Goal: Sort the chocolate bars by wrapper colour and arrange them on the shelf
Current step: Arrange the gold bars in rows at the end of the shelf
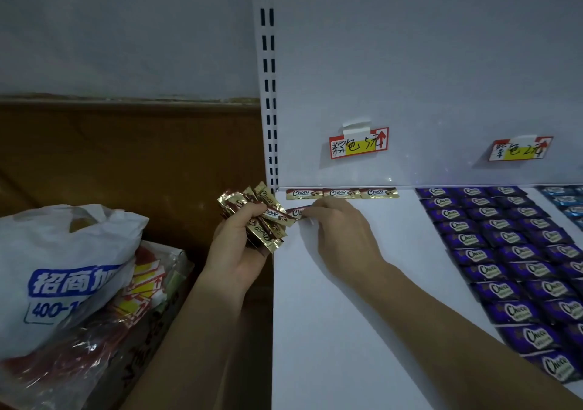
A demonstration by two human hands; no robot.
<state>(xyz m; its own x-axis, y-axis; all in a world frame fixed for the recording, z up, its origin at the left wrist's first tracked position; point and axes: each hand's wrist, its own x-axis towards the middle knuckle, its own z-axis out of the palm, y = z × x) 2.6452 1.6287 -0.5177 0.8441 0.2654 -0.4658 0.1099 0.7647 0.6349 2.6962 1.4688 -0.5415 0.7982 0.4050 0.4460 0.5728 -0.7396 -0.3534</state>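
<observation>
three brown bars (342, 193) line the shelf (362, 283); left hand (235, 252) grips a bunch (258, 217), right hand (340, 233) pinches one bar (296, 212).

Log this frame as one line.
phase: placing | left hand: grips brown bundle | right hand: pinches one brown bar | back row: three brown bars

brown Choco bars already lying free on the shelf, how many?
3: left brown bar, middle brown bar, right brown bar, in one row against the back panel. A fourth bar is pinched in the right hand; the left hand grips a bunch.
</observation>
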